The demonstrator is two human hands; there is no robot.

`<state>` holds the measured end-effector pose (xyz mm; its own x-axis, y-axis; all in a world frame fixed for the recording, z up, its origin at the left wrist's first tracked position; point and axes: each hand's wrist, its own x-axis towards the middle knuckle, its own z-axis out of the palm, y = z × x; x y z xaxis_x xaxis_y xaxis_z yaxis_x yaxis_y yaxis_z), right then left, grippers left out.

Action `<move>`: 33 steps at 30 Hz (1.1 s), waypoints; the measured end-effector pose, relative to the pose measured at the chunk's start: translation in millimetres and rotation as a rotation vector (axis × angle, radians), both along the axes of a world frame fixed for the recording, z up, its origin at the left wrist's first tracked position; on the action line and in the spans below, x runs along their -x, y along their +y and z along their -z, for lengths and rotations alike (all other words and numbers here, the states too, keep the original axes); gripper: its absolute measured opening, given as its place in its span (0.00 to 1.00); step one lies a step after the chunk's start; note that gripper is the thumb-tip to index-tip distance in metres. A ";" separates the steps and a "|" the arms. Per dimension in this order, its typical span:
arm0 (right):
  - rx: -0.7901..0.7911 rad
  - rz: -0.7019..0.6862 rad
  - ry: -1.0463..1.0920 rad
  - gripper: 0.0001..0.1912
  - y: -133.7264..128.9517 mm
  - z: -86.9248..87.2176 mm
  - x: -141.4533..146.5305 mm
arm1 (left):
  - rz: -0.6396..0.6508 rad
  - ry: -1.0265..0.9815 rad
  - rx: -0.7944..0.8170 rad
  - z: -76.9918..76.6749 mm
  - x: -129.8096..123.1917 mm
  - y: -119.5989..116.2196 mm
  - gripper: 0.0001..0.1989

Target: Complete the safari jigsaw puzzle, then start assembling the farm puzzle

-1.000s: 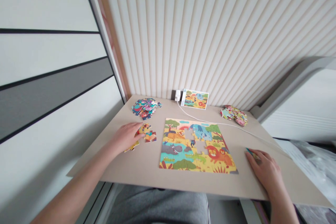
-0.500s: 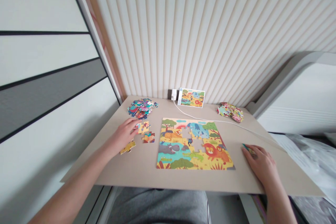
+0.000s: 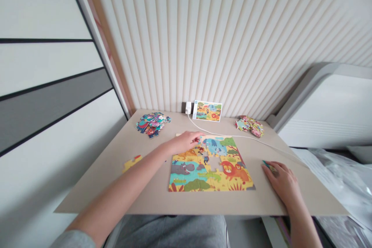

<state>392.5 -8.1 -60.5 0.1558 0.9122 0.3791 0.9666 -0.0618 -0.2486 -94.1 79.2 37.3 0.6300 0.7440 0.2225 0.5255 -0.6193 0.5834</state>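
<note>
An animal jigsaw puzzle (image 3: 200,185) lies flat in the middle of the table, with an open gap right of its centre. My left hand (image 3: 187,142) is over the puzzle's upper part, fingers pinched on a puzzle piece (image 3: 201,148) at the upper gap. Whether that piece sits flat is not clear. On the right of the table rests my right hand (image 3: 280,180), curled round another puzzle piece (image 3: 269,167) with a teal edge. A loose yellow piece (image 3: 131,162) lies left of the puzzle, partly covered by my left forearm.
At the back left is a heap of dark multicoloured pieces (image 3: 152,124); pinkish pieces (image 3: 250,125) are piled at the back right. A picture card (image 3: 207,111) leans on the wall beside a white charger (image 3: 188,107), whose cable (image 3: 226,135) crosses behind the puzzle.
My left hand has moved right from the loose pieces to the puzzle's upper gap, carrying a piece. My right hand stays in place. The view has shifted slightly.
</note>
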 end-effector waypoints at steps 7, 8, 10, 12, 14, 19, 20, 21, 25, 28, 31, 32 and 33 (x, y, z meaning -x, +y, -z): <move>-0.013 -0.008 0.003 0.27 0.4 1.0 -0.7 | -0.096 0.074 -0.106 38.5 -18.7 -5.4 0.16; -0.015 -0.009 0.002 0.27 0.6 1.1 -1.1 | -0.110 0.082 -0.115 40.3 -14.7 -9.1 0.16; -0.020 -0.010 0.003 0.27 0.8 1.2 -1.6 | -0.122 0.094 -0.126 42.1 -6.3 -15.7 0.15; -0.022 -0.012 0.004 0.27 1.0 1.0 -1.8 | -0.119 0.102 -0.132 43.2 -0.9 -20.2 0.16; -0.024 -0.016 0.004 0.27 1.1 0.7 -1.6 | -0.115 0.103 -0.138 45.0 -0.1 -22.3 0.15; -0.022 -0.019 0.009 0.27 1.0 0.1 -1.3 | -0.116 0.075 -0.141 51.3 -9.4 -21.5 0.13; -0.021 -0.018 0.010 0.27 1.0 0.1 -1.2 | -0.118 0.067 -0.139 52.4 -11.0 -21.3 0.13; -0.021 -0.018 0.011 0.27 1.0 0.0 -1.1 | -0.123 0.058 -0.137 53.3 -12.2 -21.4 0.14; -0.024 -0.021 0.016 0.28 0.8 -0.2 -0.4 | -0.159 0.023 -0.128 55.0 -14.4 -23.3 0.18; -0.016 -0.015 0.012 0.27 0.7 -0.3 0.0 | -0.180 0.001 -0.126 54.6 -16.1 -25.8 0.17; -0.015 -0.017 0.013 0.26 0.4 -0.4 0.2 | -0.196 -0.011 -0.123 52.9 -18.2 -27.8 0.17; -0.017 -0.018 0.016 0.26 0.3 -0.3 0.2 | -0.201 -0.014 -0.121 52.3 -18.7 -28.2 0.17; -0.018 -0.019 0.020 0.26 0.2 -0.2 0.1 | -0.204 -0.016 -0.120 51.7 -18.8 -28.5 0.18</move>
